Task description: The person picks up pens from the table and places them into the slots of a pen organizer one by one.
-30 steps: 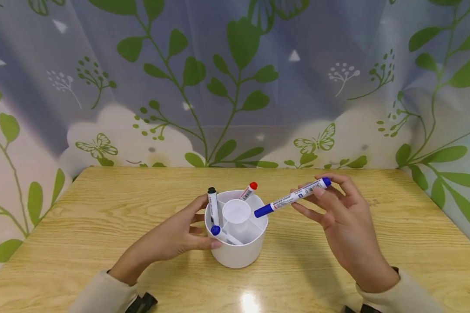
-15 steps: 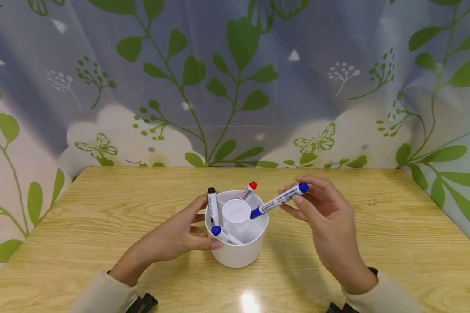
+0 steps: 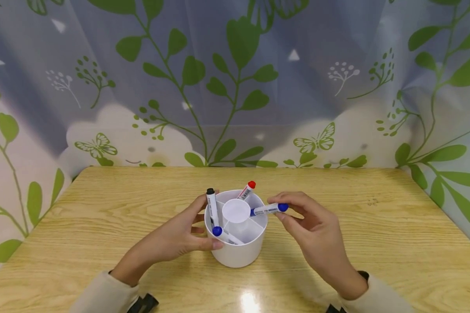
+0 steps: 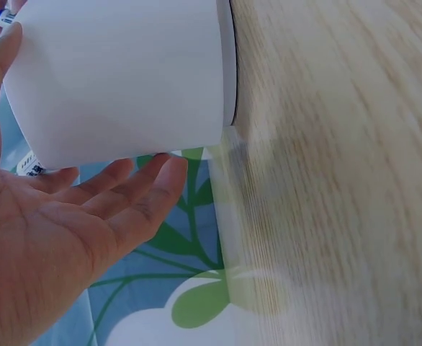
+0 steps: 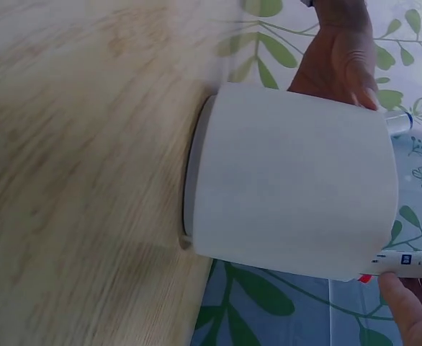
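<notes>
A white round pen holder (image 3: pixel 238 255) with divided compartments and a central cup stands on the table. My left hand (image 3: pixel 172 237) holds it from the left, thumb at the front rim and fingers along the far side. My right hand (image 3: pixel 315 230) pinches a blue marker (image 3: pixel 265 210) near its blue-plugged end. The marker slopes over the right rim, its blue cap inside beside the central cup. Inside the holder lean a black-ended marker (image 3: pixel 213 206) at left, a red-ended marker (image 3: pixel 246 190) at back and another blue-ended marker (image 3: pixel 227 236) at front left.
The holder stands on a light wood-grain table (image 3: pixel 141 191). A curtain (image 3: pixel 235 87) with green leaf prints hangs along the table's back edge and sides.
My right hand has moved left and down with the blue marker, bringing its capped end into the holder's right side. My left hand and the holder have stayed in place.
</notes>
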A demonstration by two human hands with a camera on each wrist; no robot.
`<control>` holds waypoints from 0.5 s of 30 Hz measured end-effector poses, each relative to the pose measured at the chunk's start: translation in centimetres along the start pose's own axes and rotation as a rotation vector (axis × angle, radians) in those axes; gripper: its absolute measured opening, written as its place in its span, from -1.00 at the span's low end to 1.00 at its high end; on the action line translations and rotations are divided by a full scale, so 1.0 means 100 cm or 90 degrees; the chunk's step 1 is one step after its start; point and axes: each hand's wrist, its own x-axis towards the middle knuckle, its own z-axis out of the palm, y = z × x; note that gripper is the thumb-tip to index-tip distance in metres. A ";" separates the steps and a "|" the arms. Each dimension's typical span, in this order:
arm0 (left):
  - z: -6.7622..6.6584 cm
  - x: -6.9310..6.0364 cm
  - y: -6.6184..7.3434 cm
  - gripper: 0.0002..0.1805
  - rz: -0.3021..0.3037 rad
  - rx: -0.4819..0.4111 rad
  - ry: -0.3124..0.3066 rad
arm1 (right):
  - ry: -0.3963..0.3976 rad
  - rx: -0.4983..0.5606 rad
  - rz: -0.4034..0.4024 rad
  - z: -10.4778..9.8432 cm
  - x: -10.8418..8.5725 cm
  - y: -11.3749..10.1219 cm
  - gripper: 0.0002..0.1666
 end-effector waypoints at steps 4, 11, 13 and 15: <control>0.001 0.001 -0.001 0.17 0.006 -0.006 0.001 | -0.027 -0.007 -0.023 0.003 -0.002 0.003 -0.68; 0.002 0.001 -0.001 0.20 0.000 -0.016 -0.004 | -0.067 -0.027 -0.108 0.005 -0.004 0.012 -0.62; 0.002 0.002 -0.002 0.21 -0.002 -0.016 -0.007 | -0.070 -0.048 -0.120 0.005 -0.004 0.014 -0.59; 0.003 0.002 -0.002 0.21 -0.003 -0.016 -0.008 | -0.072 -0.078 -0.117 0.004 -0.004 0.015 -0.55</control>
